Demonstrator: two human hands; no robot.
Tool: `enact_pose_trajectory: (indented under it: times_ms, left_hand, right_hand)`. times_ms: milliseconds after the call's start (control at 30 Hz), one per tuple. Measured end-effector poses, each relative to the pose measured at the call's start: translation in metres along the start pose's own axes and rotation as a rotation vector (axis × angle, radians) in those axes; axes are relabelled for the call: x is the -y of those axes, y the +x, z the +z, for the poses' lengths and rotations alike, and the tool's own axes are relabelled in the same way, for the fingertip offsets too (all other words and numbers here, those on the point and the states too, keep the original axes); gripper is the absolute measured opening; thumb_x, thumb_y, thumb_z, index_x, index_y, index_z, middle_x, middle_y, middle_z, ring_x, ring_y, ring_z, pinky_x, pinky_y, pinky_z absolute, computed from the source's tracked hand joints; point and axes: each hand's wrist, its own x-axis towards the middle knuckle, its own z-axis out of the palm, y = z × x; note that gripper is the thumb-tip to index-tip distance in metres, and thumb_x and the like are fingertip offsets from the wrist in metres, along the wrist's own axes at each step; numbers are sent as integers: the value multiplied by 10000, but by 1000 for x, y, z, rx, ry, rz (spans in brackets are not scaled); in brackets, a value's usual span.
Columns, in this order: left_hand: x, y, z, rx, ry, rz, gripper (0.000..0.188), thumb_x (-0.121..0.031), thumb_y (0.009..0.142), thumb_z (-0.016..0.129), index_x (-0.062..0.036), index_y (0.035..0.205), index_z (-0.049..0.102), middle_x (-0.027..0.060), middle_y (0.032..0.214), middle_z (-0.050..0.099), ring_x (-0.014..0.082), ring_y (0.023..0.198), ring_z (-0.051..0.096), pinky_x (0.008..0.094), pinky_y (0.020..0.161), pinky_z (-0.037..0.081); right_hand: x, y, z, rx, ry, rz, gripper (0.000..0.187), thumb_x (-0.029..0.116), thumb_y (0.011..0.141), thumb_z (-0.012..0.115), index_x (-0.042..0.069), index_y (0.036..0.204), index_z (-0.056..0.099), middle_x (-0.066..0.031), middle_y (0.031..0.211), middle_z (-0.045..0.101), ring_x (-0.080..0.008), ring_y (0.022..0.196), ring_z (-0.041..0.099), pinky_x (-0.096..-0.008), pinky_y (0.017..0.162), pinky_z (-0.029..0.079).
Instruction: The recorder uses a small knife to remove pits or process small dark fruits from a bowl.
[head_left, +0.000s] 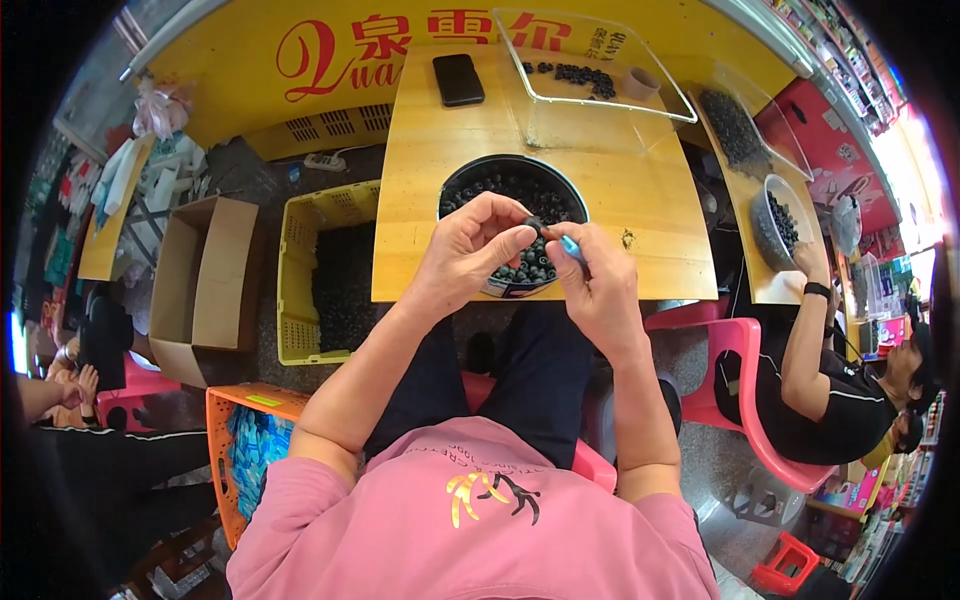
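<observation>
The small dark piece sits at the very ends of the left hand's thumb and index finger, which are pinched nearly together on it; that hand's other fingers curl loosely behind. The piece is held above the round tub, a little right of the tub's middle as seen from above. The right hand has its thumb and index finger closed round a slim blue-handled tool, the remaining fingers folded toward the palm. The tool points leftward at the piece; whether its tip touches it is too small to tell.

Beneath the hands, the tub stands close to the near edge of the wooden table, about midway along it, and holds many dark rounded pieces. A greenish scrap lies between the tub and the table's right edge. Near the far left corner is a black smartphone; toward the far right corner, a clear plastic bin contains more dark pieces. A yellow crate stands beside the table's left edge.
</observation>
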Motion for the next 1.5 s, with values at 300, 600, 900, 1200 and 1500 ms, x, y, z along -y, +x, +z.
enact_pose_trajectory:
  times_ms: [300,600,900,1200,1500]
  left_hand:
    - [0,-1,2,14,25,2,172,-110,917,638,-24,1046,564,1,883,610,40,741,545,188,664,462]
    - [2,-1,5,13,-2,40,165,-77,920,623,-10,1059,566,13,915,606,46,775,550,195,687,470]
    - [-22,-16,14,248,-29,242,153,-7,893,622,52,1023,569,69,896,547,130,779,582,246,676,494]
    - [-8,-12,8,54,-66,142,171,31,889,611,30,1057,576,57,926,542,118,773,576,231,686,484]
    - [-2,-7,6,96,50,28,161,0,884,630,31,1036,585,50,904,577,98,763,580,231,671,500]
  right_hand:
    - [-2,-5,4,-56,-97,-93,140,108,891,631,17,995,613,-127,776,573,-273,615,559,-335,544,422]
    - [-4,-6,7,-70,-119,-94,139,78,877,637,21,1001,609,-129,787,583,-287,634,575,-347,555,438]
    - [-17,-14,19,-56,-110,162,135,157,947,565,34,988,605,-129,728,581,-236,637,590,-327,564,452]
    - [16,2,7,60,793,397,262,294,960,589,32,964,587,46,761,538,-37,694,476,-194,628,408]
    - [6,-10,16,-53,840,482,222,249,979,554,34,946,597,46,701,509,-5,567,404,-151,495,307]
